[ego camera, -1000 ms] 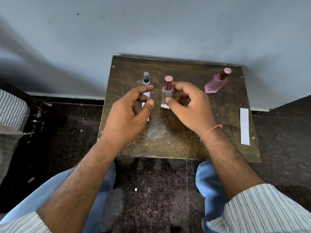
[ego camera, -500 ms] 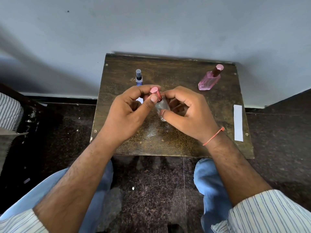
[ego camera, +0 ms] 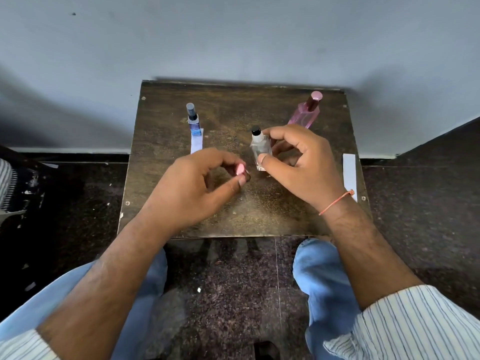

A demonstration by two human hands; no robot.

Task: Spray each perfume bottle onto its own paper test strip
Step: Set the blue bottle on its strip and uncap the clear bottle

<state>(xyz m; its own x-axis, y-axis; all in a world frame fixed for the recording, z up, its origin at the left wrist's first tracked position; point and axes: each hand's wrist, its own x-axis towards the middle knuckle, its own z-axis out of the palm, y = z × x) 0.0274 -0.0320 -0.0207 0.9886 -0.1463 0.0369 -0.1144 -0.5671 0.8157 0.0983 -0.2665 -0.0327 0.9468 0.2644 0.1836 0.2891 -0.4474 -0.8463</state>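
My right hand [ego camera: 302,165] grips a small clear glass perfume bottle [ego camera: 260,149] above the middle of the brown table [ego camera: 285,219]; its black spray nozzle is bare. Just left of it, my left hand [ego camera: 197,188] pinches the bottle's pink cap [ego camera: 240,169] between thumb and fingers. A slim blue bottle [ego camera: 193,120] stands at the back left on the end of a white paper strip [ego camera: 197,144]. A pink bottle [ego camera: 306,113] with a pink cap stands at the back right. Another white strip [ego camera: 349,175] lies along the table's right edge.
The table stands against a pale grey wall [ego camera: 233,35]. My knees in blue jeans [ego camera: 319,268] sit below its front edge over a dark speckled floor. A striped object [ego camera: 6,183] shows at the far left.
The pink cap has come off the clear bottle and moved left in my left hand. My right hand has turned the bottle upright, baring the black nozzle.
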